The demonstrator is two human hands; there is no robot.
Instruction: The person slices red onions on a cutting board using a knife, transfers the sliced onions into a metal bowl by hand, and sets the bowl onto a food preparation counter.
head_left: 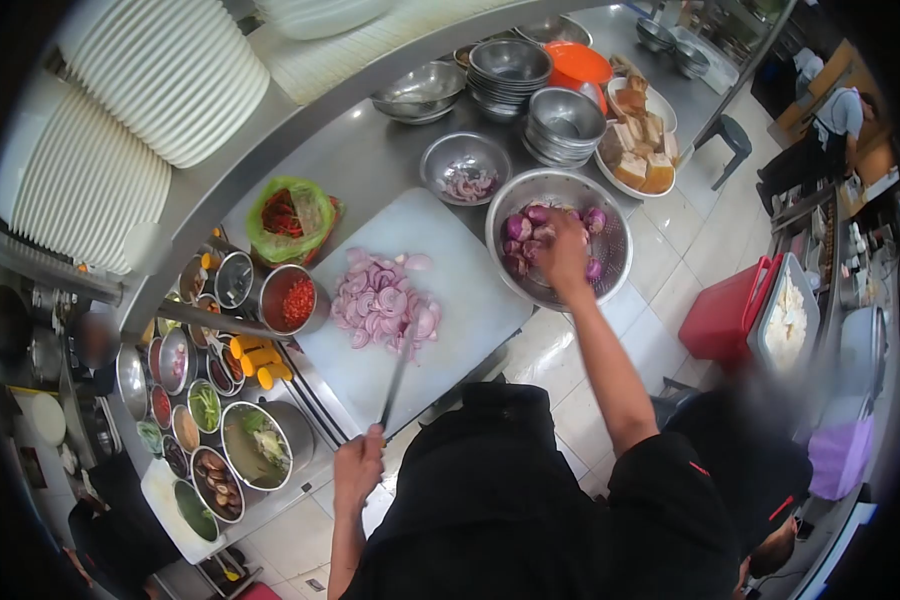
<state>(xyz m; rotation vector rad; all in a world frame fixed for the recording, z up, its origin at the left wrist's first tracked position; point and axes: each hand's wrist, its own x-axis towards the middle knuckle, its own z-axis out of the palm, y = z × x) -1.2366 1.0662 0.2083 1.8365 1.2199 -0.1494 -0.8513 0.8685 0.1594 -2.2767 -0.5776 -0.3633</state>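
Left hand (358, 470) closed round handle of a long grey steel knife (399, 383); right hand (564, 250) half curled, fingers down among whole purple onions (537, 215), can't tell if one is gripped. Onions sit in a round perforated steel colander (613, 262), right of the white rectangular cutting board (480, 262). Blade tip meets the near-right side of a loose heap of thin pink-purple onion slices (370, 300) on the board.

Writing: small red mark (700, 468) on black sleeve, too small to read.

Edges: board's right part bare between slices and colander; pale floor tiles (545, 365) show past its near-right edge and the colander's near rim. Strip of bare steel counter (370, 152) far of board.

Around: shallow steel bowl (438, 160) of onion pieces just beside colander, far-left; stacked round steel bowls (568, 118) crowd its far side. Left of board, steel pot (267, 297) of chopped red pieces and green plastic bag (320, 225) block that side. Curved steel shelf edge (305, 115) crosses far left, stacked white plates (165, 75) behind.
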